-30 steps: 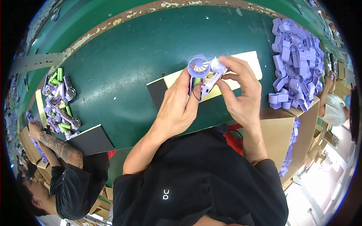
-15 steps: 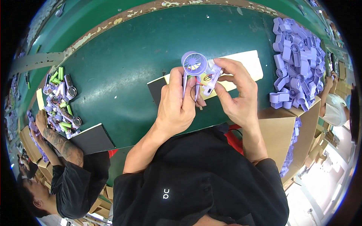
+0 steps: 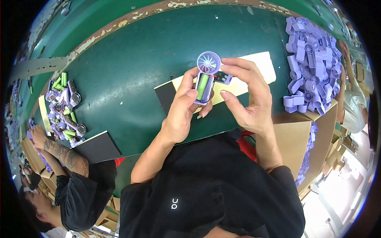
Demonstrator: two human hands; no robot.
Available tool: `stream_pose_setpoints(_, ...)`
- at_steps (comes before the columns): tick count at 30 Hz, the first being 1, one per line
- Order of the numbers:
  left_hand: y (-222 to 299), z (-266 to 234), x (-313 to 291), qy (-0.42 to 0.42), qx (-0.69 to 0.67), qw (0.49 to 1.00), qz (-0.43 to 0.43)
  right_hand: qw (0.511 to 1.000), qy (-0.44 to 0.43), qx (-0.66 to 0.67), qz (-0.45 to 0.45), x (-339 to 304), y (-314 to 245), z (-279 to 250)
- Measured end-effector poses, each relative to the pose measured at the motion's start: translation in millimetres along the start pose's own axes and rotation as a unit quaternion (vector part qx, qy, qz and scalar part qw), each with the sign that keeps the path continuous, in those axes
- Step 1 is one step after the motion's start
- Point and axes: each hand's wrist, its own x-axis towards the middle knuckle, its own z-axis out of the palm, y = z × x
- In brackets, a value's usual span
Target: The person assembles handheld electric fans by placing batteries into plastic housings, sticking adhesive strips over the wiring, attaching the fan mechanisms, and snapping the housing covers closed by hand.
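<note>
My left hand (image 3: 180, 115) is closed around a lavender handheld fan housing (image 3: 208, 64), its round bladed end pointing away from me. Inside the open handle lies a green battery cell (image 3: 203, 85). Beside the housing, to its right, hangs a small lavender piece with a dark circuit board (image 3: 223, 77), joined by a red wire. Around that piece my right hand (image 3: 254, 93) has its thumb and fingers spread apart; the upper fingertips are next to the board and the housing, and whether they touch is unclear.
Under my hands lie a pale sheet (image 3: 260, 65) and a dark pad (image 3: 164, 95) on the green table (image 3: 135, 59). Lavender housings (image 3: 313, 59) are heaped at right above a cardboard box (image 3: 291, 139). At left, a pile of assembled parts (image 3: 63, 107) lies near a co-worker's hands (image 3: 38, 139).
The housing has turned in my left hand, so its battery now shows. My right fingers have opened from the small piece, which now hangs beside the housing.
</note>
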Motion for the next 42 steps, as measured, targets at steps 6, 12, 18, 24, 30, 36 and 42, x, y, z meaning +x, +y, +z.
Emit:
stream_pose_setpoints(6,-4.5,1.5,-3.1,0.010,0.003,1.000,0.008,0.998,0.006,-0.021,-0.060,6.3,10.2,0.5)
stream_pose_setpoints(12,-3.7,6.4,-3.5,0.030,0.055,0.998,0.014,0.999,0.007,-0.010,-0.044,8.6,0.8,-4.5)
stream_pose_setpoints(18,-11.8,4.3,-5.9,0.033,0.207,0.974,0.086,0.989,0.063,0.094,0.095,6.0,-12.1,10.7)
stream_pose_setpoints(24,-2.6,6.2,-3.6,0.023,0.244,0.968,0.047,0.984,0.074,0.093,0.135,3.9,-16.0,15.7)
stream_pose_setpoints(30,-14.6,-1.0,-0.8,0.069,0.215,0.971,0.074,0.990,0.065,0.064,0.106,7.3,-1.8,25.8)
stream_pose_setpoints(36,-2.4,-34.1,4.6,0.134,0.117,0.973,0.146,0.993,0.014,-0.028,0.110,-17.9,3.3,32.2)
stream_pose_setpoints(42,-23.4,-49.5,-0.9,0.184,0.112,0.962,0.168,0.988,-0.091,-0.114,0.058,-45.2,11.3,69.6)
